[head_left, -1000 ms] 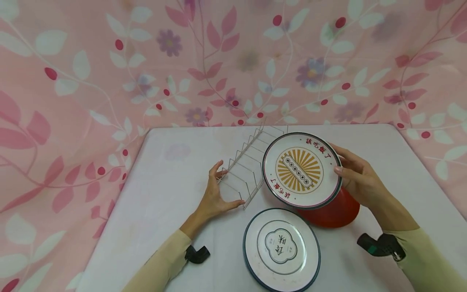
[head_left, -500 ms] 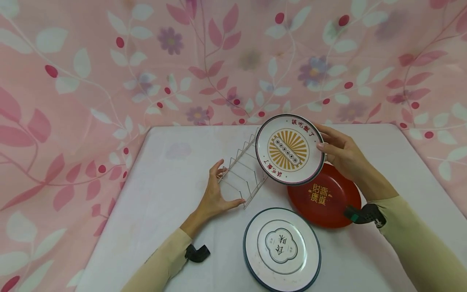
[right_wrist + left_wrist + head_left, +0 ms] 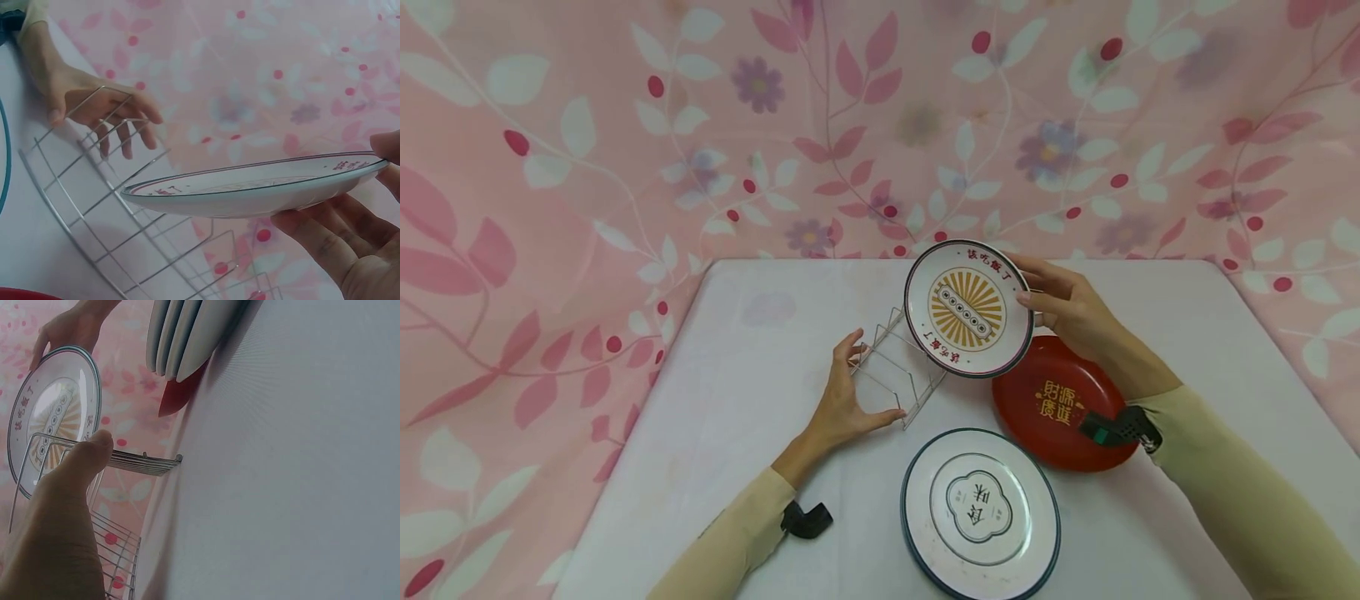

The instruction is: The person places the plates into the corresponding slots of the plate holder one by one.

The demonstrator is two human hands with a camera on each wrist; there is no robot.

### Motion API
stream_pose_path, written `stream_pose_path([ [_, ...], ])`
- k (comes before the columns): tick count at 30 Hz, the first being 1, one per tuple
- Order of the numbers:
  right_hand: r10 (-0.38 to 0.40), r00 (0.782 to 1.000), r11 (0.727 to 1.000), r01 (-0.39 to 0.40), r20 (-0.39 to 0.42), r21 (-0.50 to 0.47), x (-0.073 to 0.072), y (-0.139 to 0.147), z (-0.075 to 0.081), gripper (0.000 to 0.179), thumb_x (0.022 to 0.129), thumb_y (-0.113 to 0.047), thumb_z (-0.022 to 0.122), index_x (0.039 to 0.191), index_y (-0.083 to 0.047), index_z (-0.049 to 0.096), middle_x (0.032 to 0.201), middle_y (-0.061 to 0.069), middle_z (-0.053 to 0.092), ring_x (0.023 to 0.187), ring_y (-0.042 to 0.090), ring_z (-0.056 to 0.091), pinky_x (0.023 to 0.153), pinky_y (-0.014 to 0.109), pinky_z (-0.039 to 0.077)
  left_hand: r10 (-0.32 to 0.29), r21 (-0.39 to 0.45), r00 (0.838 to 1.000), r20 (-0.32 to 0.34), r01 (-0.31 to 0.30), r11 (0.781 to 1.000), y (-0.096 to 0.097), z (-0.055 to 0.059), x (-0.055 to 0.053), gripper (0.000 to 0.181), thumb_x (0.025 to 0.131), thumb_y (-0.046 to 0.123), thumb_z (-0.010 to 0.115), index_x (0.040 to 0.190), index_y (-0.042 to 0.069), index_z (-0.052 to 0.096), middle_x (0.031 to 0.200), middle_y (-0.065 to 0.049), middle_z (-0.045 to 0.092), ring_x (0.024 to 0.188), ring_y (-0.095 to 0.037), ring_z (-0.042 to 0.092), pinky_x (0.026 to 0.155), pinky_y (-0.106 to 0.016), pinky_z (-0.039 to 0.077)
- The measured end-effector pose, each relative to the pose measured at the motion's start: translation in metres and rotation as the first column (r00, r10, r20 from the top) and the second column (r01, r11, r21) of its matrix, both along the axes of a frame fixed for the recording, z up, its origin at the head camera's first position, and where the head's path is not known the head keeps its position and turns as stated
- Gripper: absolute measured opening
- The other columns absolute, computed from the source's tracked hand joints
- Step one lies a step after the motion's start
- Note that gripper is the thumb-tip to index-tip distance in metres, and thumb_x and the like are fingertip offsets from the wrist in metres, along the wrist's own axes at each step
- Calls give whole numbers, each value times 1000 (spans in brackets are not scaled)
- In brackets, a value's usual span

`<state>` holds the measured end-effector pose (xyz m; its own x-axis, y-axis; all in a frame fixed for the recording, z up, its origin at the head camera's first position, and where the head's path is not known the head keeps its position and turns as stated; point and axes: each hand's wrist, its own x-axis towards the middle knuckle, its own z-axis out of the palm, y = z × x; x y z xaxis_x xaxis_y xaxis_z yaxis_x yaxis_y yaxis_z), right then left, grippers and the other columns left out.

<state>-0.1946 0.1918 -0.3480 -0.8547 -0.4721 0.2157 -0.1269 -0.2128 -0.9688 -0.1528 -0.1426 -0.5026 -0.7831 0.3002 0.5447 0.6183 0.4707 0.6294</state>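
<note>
My right hand point(image 3: 1075, 315) pinches the right rim of a white plate point(image 3: 968, 308), thumb on its face and fingers behind. A yellow sunburst and red characters decorate this plate. It is held tilted above the far part of a wire dish rack point(image 3: 887, 377), hiding that part in the head view. My left hand point(image 3: 841, 400) holds the rack's near end, with the thumb at one corner and the fingers at the other side. In the left wrist view the thumb point(image 3: 84, 459) lies against the wire. The right wrist view shows the plate point(image 3: 262, 187) nearly edge-on, apart from the near wires.
A red plate point(image 3: 1022, 392) with gold characters lies right of the rack, partly behind the right wrist's camera. Nearer the front are stacked white plates point(image 3: 925, 533) with blue rims; the left wrist view shows several point(image 3: 206, 340). A floral pink cloth point(image 3: 850, 125) hangs behind the white table point(image 3: 760, 333).
My right hand has carried the sunburst plate left and away from me, over the rack. The red plate has come into fuller view. My left hand stays on the rack.
</note>
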Motion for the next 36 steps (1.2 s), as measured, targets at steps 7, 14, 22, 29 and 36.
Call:
stream_pose_path([
  [7,1,1000,1000,-1,21,3,-2,-9,-5,47,97,5,47,139,-15,55,121,4,65,95,16,65,69,31,58,9,-9,997,-81,-10,1000,1,1,-1,128,55,44,93,148,-3,18,144,-19,34,124,-40,42,100,-51,41],
  [14,-18,999,1000,17,34,10,-3,-17,-7,46,97,3,49,137,-17,57,120,2,65,96,17,65,70,32,58,20,-9,997,-74,-21,1000,1,-1,-1,127,56,46,92,148,0,19,139,-19,37,119,-40,43,96,-49,42],
  [22,-37,999,981,36,4,190,-4,-28,-18,47,97,-3,54,141,-20,54,124,-8,64,102,14,61,74,26,55,27,-20,996,-83,-29,999,-1,-4,-2,121,59,54,88,146,0,23,140,-19,36,126,-31,39,95,-45,43],
  [29,-45,999,943,43,-2,329,-6,-38,-34,48,96,-11,59,143,-9,50,121,-10,64,106,16,62,80,32,57,31,-30,998,-59,-33,999,1,-1,-1,120,56,47,92,144,1,24,141,-19,35,130,-28,35,96,-47,42],
  [36,-59,998,939,48,22,341,-9,-45,-35,48,97,-12,59,144,-9,49,123,-6,64,107,19,62,81,32,57,38,-33,997,-63,-40,999,-1,0,-1,121,56,47,91,145,1,24,138,-23,36,130,-28,35,96,-48,42],
])
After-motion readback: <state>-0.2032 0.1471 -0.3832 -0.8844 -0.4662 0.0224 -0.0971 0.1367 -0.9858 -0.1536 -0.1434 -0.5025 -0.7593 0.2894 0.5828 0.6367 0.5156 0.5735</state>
